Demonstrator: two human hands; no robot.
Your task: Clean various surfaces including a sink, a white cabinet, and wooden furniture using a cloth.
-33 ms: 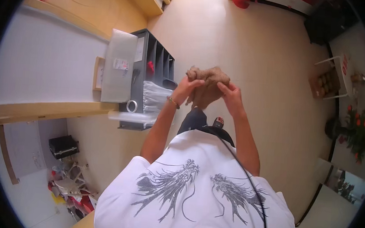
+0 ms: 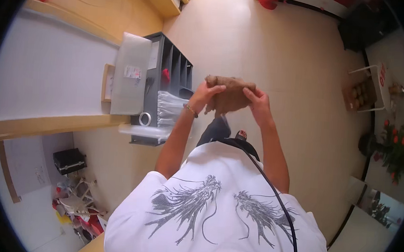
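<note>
Both top corners of the brown cloth [image 2: 234, 96] are pinched: the left hand [image 2: 204, 95] grips the left one, thumb laid across the front, and the right hand [image 2: 259, 106] nips the other between thumb and fingers. I can't make out the fingertips behind it. The cloth is up in the air before the legs [image 2: 212, 132], bunched along its upper edge and hanging uneven below, well above the floor [image 2: 273, 51]. What worries me is how little each thumb seems to catch. If either pinch slackens, that corner would likely slip and the piece sag, even drop near the foot [image 2: 241, 134]. Pulling the hands hard apart could strain it, since it looks soft. The bracelet [image 2: 191, 110] on the left wrist might snag a loose fold at the lower left. Just beside that forearm stands the grey rack [image 2: 153, 92], with a white bag [image 2: 169, 108] bulging toward it and a roll of tape [image 2: 140, 119] near its edge; an outward swing of the left arm could knock them. The cable [image 2: 277, 195] lies down the shirt [image 2: 226, 207], so a quick reach across might hook it.
</note>
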